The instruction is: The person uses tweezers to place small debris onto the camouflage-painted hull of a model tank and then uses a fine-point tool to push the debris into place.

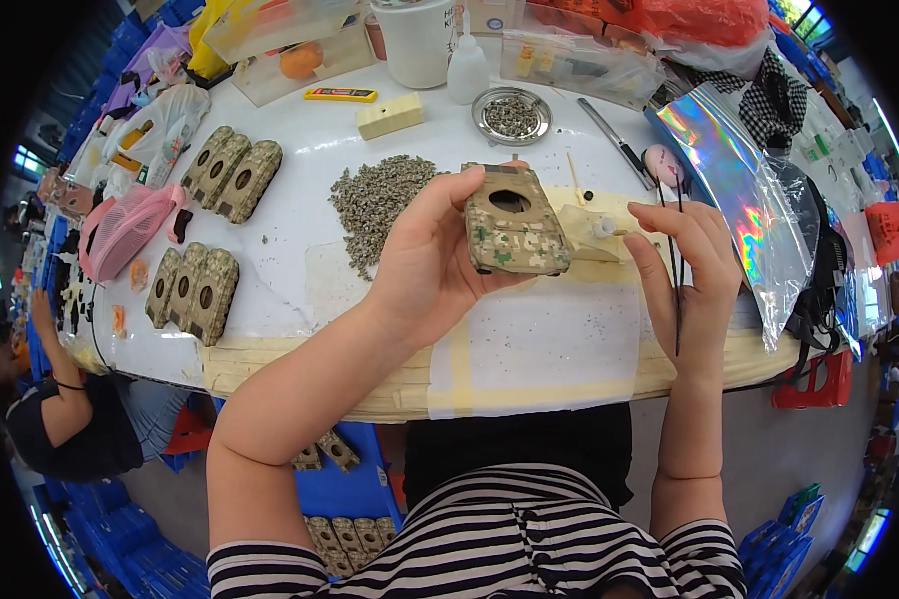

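My left hand (422, 240) is closed around a camouflage-patterned plastic housing (517, 243), tilted up above the table, with an oval opening in its upper part. My right hand (707, 270) keeps black tweezers (678, 319) tucked against the palm. Its thumb and index finger are bent toward a small whitish round piece (604, 229); whether they touch it is unclear. Behind that piece lies a yellowish taped block (577, 222), partly hidden by the housing. A heap of small metal parts (385, 205) lies left of the housing, and a round metal dish (510, 117) holds more of them.
More camouflage housings (248, 182) stand in two groups at the left, near a pink mesh pouch (130, 235). At the back are a white bucket (416, 45), a squeeze bottle (467, 72) and a cutter (341, 95). Shiny plastic bags (734, 190) cover the right side.
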Demonstrator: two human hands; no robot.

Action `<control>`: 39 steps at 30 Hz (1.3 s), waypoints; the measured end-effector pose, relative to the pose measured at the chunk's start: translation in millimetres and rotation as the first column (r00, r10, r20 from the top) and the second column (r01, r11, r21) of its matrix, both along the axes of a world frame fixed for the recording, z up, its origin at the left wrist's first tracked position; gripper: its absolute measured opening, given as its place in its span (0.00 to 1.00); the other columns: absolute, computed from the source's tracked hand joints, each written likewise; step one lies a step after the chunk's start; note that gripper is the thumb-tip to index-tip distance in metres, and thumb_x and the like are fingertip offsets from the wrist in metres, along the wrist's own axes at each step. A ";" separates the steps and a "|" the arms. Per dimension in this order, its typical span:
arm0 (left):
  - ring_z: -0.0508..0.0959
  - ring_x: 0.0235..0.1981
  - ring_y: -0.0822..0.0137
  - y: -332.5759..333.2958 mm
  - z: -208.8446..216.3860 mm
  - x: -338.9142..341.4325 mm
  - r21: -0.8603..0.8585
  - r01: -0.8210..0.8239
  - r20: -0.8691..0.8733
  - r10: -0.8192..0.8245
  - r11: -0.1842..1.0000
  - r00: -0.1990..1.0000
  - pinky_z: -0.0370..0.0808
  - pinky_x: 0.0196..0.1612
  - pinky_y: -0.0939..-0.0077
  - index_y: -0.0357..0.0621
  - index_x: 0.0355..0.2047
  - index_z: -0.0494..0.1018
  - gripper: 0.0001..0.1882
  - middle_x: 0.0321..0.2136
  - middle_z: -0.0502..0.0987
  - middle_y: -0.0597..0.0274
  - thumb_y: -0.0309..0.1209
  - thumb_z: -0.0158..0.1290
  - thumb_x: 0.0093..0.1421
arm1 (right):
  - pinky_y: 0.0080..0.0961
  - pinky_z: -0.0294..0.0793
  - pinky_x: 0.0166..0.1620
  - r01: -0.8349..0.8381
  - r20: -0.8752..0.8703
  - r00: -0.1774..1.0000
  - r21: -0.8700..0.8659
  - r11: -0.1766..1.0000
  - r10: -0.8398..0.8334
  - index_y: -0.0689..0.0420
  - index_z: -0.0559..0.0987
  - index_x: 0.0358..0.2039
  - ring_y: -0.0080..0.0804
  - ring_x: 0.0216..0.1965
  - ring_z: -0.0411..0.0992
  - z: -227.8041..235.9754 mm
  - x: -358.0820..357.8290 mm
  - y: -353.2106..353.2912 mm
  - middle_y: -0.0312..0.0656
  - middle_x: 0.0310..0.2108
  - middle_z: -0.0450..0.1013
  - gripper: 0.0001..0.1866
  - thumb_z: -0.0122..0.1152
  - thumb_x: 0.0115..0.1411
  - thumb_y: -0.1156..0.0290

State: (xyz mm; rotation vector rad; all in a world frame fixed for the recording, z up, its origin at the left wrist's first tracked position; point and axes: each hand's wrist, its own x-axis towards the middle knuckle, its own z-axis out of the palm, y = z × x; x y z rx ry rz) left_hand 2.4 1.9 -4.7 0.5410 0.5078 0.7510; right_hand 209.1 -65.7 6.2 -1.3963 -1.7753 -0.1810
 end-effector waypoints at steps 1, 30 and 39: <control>0.78 0.38 0.64 -0.3 0.7 0.2 -0.003 -0.006 -0.006 0.006 1.000 1.000 0.78 0.40 0.71 0.38 0.56 0.61 0.27 0.39 0.75 0.48 0.44 0.38 0.62 | 0.25 0.66 0.34 0.004 0.022 1.000 0.005 1.000 -0.004 0.59 0.78 0.30 0.34 0.29 0.67 -1.2 0.1 0.5 0.39 0.24 0.70 0.09 0.66 0.46 0.78; 0.77 0.41 0.63 -4.3 4.3 1.2 -0.003 0.005 -0.025 -0.005 1.000 1.000 0.77 0.42 0.68 0.38 0.56 0.61 0.28 0.41 0.74 0.50 0.44 0.39 0.61 | 0.15 0.64 0.34 -0.245 -0.489 0.836 0.072 0.967 0.248 0.63 0.77 0.32 0.19 0.27 0.66 17.0 -25.1 -5.8 0.36 0.25 0.72 0.04 0.59 0.56 0.77; 0.77 0.39 0.64 -7.0 8.4 1.3 -0.010 0.018 -0.036 -0.018 1.000 0.999 0.75 0.41 0.69 0.41 0.56 0.62 0.28 0.42 0.74 0.56 0.46 0.39 0.61 | 0.17 0.76 0.38 -0.440 -0.741 0.592 0.033 0.897 0.318 0.66 0.71 0.36 0.25 0.35 0.76 11.3 -40.3 1.6 0.41 0.30 0.72 0.07 0.49 0.63 0.74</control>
